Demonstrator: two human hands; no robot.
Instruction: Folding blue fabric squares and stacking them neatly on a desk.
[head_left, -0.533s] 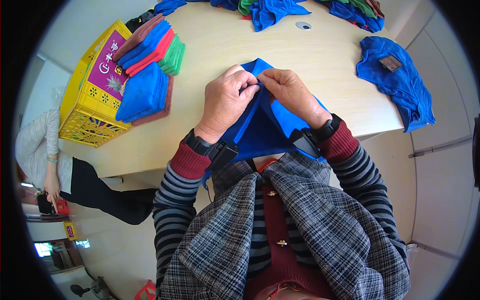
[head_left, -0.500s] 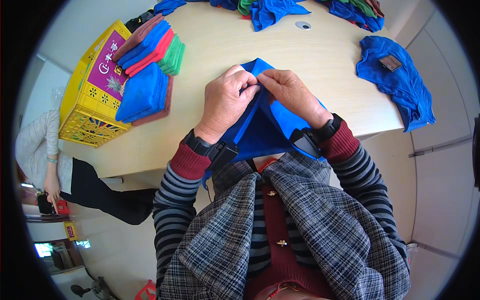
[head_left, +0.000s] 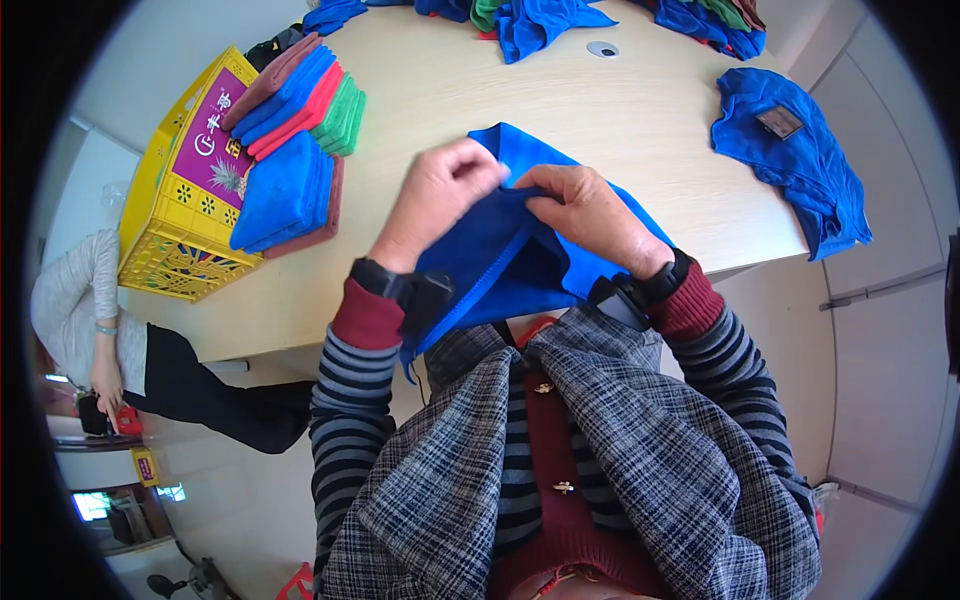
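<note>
Big purple paper sign (head_left: 207, 160) on side of yellow plastic crate (head_left: 160, 235) with holes. White writing on sign, big, plus round white mark. One yellow letter-like shape near sign's edge. Pineapple picture (head_left: 228, 178) below writing. Small flat shiny card-like label (head_left: 779, 122) on crumpled dark blue cloth (head_left: 815, 185); marks too tiny to read. Small yellow box (head_left: 146, 466), low at left, has dark reddish label; print too small to read.

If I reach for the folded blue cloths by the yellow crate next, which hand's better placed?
Probably your left hand: it's nearer the folded blue cloths, on their side. Your right hand is farther off and pinches the blue cloth in front of you.
</note>
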